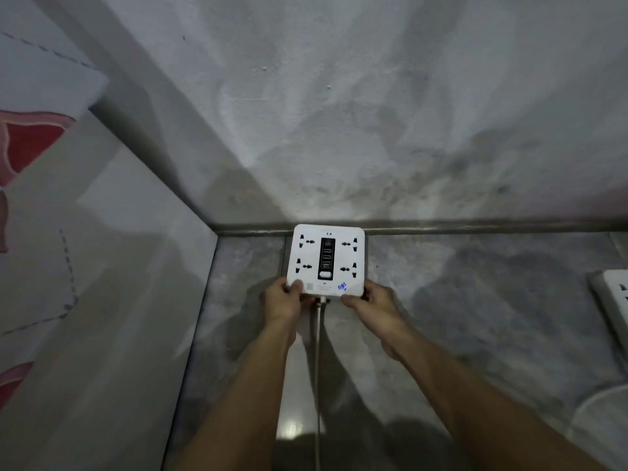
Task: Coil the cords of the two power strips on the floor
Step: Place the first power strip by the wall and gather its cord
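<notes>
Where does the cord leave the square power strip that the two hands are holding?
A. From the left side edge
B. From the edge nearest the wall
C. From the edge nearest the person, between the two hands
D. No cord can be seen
C: the white cord exits the near edge of the power strip, between the left hand and the right hand, and runs toward the person.

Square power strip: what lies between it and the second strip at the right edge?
Head view: only bare grey floor separates the square power strip from the second strip.

A white power strip [325, 260] with a black centre panel and blue scribble lies on mottled grey floor [475, 300].
</notes>
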A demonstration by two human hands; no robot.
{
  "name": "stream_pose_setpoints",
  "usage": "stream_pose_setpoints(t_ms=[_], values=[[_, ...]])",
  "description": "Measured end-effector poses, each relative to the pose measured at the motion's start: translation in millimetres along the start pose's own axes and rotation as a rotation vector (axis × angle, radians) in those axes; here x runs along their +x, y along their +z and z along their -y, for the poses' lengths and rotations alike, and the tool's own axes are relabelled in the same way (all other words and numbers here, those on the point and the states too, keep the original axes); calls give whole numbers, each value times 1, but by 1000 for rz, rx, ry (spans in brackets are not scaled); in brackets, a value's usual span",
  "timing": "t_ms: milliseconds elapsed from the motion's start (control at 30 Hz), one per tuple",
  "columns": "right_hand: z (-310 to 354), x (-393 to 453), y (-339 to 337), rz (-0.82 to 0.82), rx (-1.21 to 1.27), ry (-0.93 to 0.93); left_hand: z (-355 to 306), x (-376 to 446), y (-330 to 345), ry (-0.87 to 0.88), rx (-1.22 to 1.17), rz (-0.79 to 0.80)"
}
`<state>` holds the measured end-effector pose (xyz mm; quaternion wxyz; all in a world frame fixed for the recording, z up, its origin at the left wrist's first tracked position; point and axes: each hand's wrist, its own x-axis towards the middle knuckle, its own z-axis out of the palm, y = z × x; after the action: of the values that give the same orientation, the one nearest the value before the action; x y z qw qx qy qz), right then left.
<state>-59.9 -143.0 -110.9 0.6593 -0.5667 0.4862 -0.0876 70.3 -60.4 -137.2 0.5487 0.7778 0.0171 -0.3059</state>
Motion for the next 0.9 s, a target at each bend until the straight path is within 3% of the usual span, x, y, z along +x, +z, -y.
stream_pose_setpoints(t_ms=[200, 433, 567, 667, 733, 800, 900], values=[[0, 7, -2, -45, -40, -45, 5, 10, 4, 47, 94, 11], [-3, 4, -6, 48, -2, -72, 6, 6, -6, 95, 123, 93], [-21, -15, -14, 80, -4, -28, 15, -18, -15, -3, 120, 114], [-59, -40, -19, -52, -159, -63, 40, -51, -24, 31, 461, -18], [-83, -59, -22, -79, -247, -82, 54, -78, -31, 26, 672, 29], [-95, -76, -21, -22, -339, -87, 64, -99, -34, -4, 831, 156], [-94, -109, -13, 218, -434, -87, 66, -122, -36, -31, 968, 251]])
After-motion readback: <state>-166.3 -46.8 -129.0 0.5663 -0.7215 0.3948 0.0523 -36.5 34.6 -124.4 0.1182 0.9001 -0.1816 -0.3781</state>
